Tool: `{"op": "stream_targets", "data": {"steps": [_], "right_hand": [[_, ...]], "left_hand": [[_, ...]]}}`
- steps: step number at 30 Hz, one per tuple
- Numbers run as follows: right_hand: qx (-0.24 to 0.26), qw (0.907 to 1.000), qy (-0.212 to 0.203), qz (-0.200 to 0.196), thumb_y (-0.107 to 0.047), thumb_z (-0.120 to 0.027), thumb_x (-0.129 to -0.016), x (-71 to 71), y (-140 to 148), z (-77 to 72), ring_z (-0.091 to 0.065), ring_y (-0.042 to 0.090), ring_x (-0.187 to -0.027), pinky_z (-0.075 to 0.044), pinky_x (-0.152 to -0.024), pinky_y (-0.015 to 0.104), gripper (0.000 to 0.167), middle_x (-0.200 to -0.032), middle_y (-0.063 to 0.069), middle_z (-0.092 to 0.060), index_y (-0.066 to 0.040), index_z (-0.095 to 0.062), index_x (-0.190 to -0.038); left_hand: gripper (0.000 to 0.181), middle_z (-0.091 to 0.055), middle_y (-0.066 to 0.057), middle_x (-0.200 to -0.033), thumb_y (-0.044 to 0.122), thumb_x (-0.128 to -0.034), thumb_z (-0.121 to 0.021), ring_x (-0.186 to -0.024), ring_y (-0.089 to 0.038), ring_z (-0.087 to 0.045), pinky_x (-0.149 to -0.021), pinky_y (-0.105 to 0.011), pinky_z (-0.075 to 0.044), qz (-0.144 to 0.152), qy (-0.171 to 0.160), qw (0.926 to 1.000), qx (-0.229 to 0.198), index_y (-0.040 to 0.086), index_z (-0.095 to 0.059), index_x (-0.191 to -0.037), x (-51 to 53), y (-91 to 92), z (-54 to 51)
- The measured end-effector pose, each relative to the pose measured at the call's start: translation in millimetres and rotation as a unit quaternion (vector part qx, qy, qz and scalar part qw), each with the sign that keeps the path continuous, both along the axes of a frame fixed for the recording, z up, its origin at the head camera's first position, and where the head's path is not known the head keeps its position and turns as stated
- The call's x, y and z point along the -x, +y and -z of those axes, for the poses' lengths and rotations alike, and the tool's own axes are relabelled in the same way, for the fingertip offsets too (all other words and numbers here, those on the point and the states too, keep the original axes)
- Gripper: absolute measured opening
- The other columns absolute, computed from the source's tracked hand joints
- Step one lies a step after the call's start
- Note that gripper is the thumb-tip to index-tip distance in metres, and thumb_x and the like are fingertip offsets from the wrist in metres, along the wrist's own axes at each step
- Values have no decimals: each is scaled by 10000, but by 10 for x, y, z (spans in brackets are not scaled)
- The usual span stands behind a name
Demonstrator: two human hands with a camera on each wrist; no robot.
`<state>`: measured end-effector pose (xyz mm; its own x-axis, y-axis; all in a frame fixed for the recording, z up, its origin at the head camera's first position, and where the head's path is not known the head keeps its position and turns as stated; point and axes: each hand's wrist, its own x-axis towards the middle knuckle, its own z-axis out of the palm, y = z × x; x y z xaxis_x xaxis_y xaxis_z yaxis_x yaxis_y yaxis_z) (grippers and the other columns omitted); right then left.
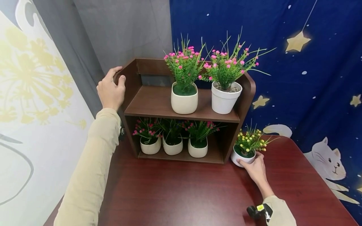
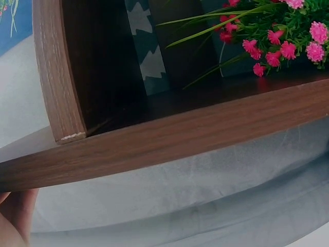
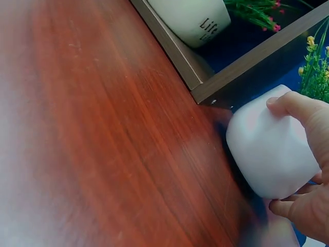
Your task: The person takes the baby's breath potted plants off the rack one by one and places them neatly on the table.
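Note:
Beside the right end of a brown two-tier shelf (image 1: 181,117), my right hand (image 1: 256,169) grips a white pot of artificial yellow flowers (image 1: 243,159). In the right wrist view the thumb lies on the near side of the white pot (image 3: 272,146), with fingers below it. The pot is tilted there; whether it touches the table cannot be told. My left hand (image 1: 111,89) touches the outer side of the shelf's left panel, near its top. In the left wrist view only a bit of that hand (image 2: 18,213) shows, outside the panel.
On the upper tier stand a cream pot (image 1: 184,102) and a white pot (image 1: 224,100), both with pink flowers. Several cream pots (image 1: 173,147) line the lower tier. The shelf stands on a reddish-brown table (image 1: 175,191), with grey and blue curtains (image 1: 282,78) behind.

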<state>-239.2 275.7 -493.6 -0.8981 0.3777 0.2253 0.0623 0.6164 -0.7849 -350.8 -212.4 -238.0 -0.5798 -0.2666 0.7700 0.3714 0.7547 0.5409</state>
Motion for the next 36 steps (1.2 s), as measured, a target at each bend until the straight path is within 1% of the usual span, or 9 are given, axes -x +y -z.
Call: {"op": "stream_targets", "data": {"steps": [9,12,15,19,24,28,32,34,36], "right_hand": [[89,9998,-152,-106,-262,-758,-733,198,-55,27,-441,409,-1083,-322,-927,485,877,-1188,334,-398,141,-227,-1303],[64,9996,-193,-179,-272,-750,-743,228,-55,22,-433,407,-1103,-323,-931,488,898,-1213,337,-388,134,-205,-1329],[124,9996,-135,-192,-290,-752,-749,201,-46,-7,-404,421,-1174,-312,-962,492,960,-1278,353,-351,122,-151,-1375],[308,9995,22,-82,-310,-763,-746,64,-30,-97,-335,438,-1257,-278,-996,504,1028,-1365,354,-286,94,-96,-1416],[528,9982,283,-3,-317,-746,-769,-168,-43,-299,-321,414,-1282,-302,-974,525,968,-1414,285,-285,39,-140,-1436],[763,9952,613,-73,-294,-741,-784,-366,-117,-526,-335,347,-1299,-326,-965,513,901,-1428,212,-316,-14,-195,-1443],[867,9913,963,-237,-216,-747,-786,-552,-274,-784,-354,264,-1302,-329,-977,480,839,-1425,132,-358,-81,-249,-1447],[835,9888,1187,-343,-157,-754,-775,-619,-376,-909,-369,232,-1294,-336,-982,447,819,-1415,105,-384,-104,-282,-1442],[780,9852,1455,-460,-96,-767,-751,-664,-487,-1025,-392,208,-1278,-350,-987,374,817,-1403,77,-412,-120,-318,-1433]], "left_hand": [[328,-667,-77,-1091,279,-903,-509,-869,-368,-632,-763,-502,-402,17,55,10000,22,201,-646,-1191,17,20,24],[328,-666,-82,-1092,279,-903,-510,-869,-370,-631,-753,-503,-404,21,83,10000,28,195,-648,-1188,20,25,30],[330,-668,-86,-1086,281,-903,-507,-858,-373,-631,-752,-503,-404,31,112,9999,46,190,-648,-1187,26,29,24],[332,-668,-83,-1087,281,-903,-503,-843,-374,-629,-760,-503,-403,34,110,9999,60,191,-646,-1189,31,34,9],[331,-670,-85,-1081,278,-904,-505,-838,-373,-628,-771,-504,-402,28,109,9999,48,192,-645,-1191,30,36,-10],[334,-670,-82,-1081,285,-905,-502,-860,-372,-627,-800,-505,-390,24,51,10000,26,202,-642,-1197,25,32,-18],[336,-672,-75,-1081,297,-909,-493,-877,-368,-625,-841,-499,-373,-23,-53,10000,0,221,-636,-1204,21,14,-7],[337,-670,-69,-1089,300,-911,-493,-879,-369,-623,-858,-496,-365,-32,-96,9999,-13,226,-634,-1208,15,5,0],[338,-666,-62,-1100,300,-910,-496,-880,-371,-621,-866,-495,-362,-35,-124,9999,-25,232,-631,-1212,8,-2,6]]}}
